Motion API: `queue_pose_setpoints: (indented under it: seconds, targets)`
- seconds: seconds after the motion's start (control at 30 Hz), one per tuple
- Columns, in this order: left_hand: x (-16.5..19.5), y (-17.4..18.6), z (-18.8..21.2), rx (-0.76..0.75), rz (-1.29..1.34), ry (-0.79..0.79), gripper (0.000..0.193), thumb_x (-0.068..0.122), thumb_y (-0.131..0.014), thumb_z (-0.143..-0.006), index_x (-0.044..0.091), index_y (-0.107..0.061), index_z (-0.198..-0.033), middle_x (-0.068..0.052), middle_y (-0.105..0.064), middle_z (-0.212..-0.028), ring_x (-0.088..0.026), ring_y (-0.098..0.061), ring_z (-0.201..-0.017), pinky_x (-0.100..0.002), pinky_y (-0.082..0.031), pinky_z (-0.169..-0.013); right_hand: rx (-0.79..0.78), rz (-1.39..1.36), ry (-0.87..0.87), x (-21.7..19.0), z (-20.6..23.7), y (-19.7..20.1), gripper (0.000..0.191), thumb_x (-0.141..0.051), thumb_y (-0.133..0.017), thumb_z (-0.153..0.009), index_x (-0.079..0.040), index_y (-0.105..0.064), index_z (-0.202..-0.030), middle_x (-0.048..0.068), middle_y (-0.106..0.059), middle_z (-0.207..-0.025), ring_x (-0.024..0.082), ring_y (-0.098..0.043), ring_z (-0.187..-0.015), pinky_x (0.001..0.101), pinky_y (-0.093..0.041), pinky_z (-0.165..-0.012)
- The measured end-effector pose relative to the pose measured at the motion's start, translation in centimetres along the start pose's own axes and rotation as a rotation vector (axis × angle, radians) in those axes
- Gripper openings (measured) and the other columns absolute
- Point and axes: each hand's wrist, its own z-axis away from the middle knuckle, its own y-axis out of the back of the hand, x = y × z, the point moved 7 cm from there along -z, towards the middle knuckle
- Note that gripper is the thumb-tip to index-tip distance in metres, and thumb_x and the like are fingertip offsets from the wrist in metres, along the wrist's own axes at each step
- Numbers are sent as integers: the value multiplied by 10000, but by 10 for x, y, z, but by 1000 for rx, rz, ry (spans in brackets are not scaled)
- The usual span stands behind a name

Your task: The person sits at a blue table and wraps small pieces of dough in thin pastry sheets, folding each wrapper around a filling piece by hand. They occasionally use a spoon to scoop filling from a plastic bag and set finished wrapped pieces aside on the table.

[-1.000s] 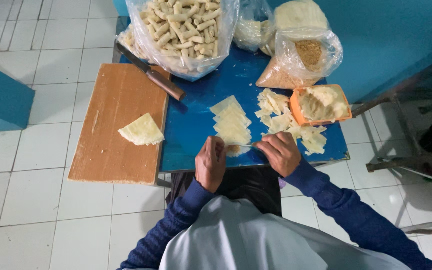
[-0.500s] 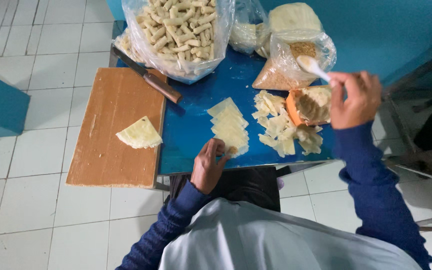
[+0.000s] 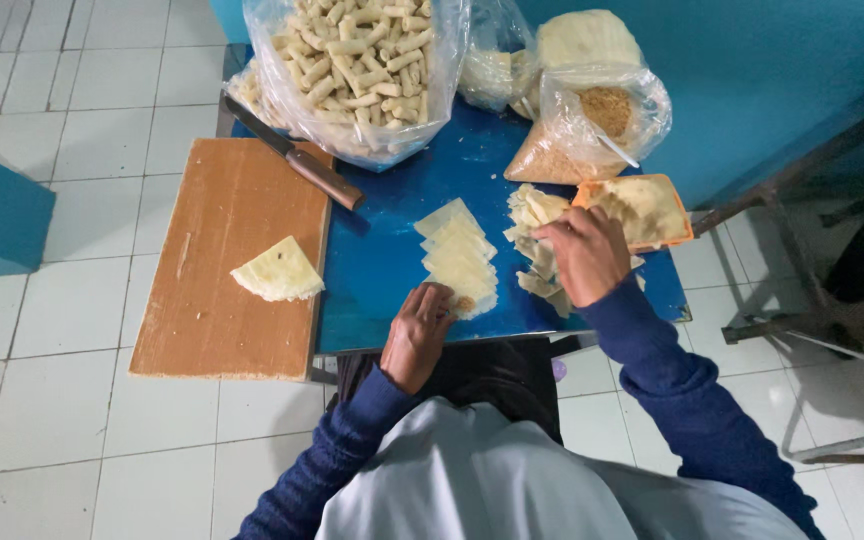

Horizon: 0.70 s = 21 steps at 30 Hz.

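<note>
Filling pastry wrappers looks like the step in hand. On the blue tabletop (image 3: 392, 260) lies a row of pale wrapper sheets (image 3: 457, 255), and the nearest sheet carries a small dab of brown filling (image 3: 465, 303). The left hand (image 3: 420, 330) rests at the near end of that row, fingers bent and pressed down on the edge of the filled sheet, pinning it rather than pinching it. The right hand (image 3: 584, 255) is just right of the row, fingers curled over a loose heap of wrapper pieces (image 3: 537, 225); whether it grips anything I cannot tell. Right of the row and touching the heap sits an orange tray (image 3: 680, 225) of more pastry. Beyond the row stand a bag of finished rolls (image 3: 352, 70) and a bag of brown crumbs (image 3: 577, 140). Left of the row, a wooden board (image 3: 222, 270) holds a folded sheet (image 3: 277, 272), with a knife (image 3: 297, 160) at its far edge. The next move likely calls for both hands on the filled sheet, rolling it tight without squeezing filling out.
</note>
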Motion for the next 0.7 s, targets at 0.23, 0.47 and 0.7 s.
queue_pose_setpoints:
  seconds: [0.23, 0.47, 0.7]
  targets:
    - [9, 3, -1, -10, -47, -89, 421, -53, -730, -796, -5, -560, -1178, -164, -609, -1113, -333, -642, -1015, -387, -563, -826, -78, 324, 2, -3, 4, -23, 193, -98, -719, -845, -156, -724, -1030, 42, -602, -1079, 252, -575, -1084, 420, -457, -873]
    - [7, 7, 1, -5, 37, -30, 436, -39, -753, -793, 13, -572, -1187, -146, -609, -1097, -305, -675, -950, -374, -567, -804, -86, -159, -61, 12, -4, 11, 138, -40, -714, -867, -83, -606, -943, 67, -686, -939, 299, -668, -892, 437, -512, -761]
    - [5, 8, 0, 22, 64, 16, 427, -32, -750, -810, 19, -577, -1197, -131, -617, -1067, -276, -670, -891, -362, -571, -768, -238, -528, -333, 13, 3, 13, 141, -93, -669, -952, -72, -673, -1091, 34, -755, -956, 142, -732, -793, 286, -564, -721]
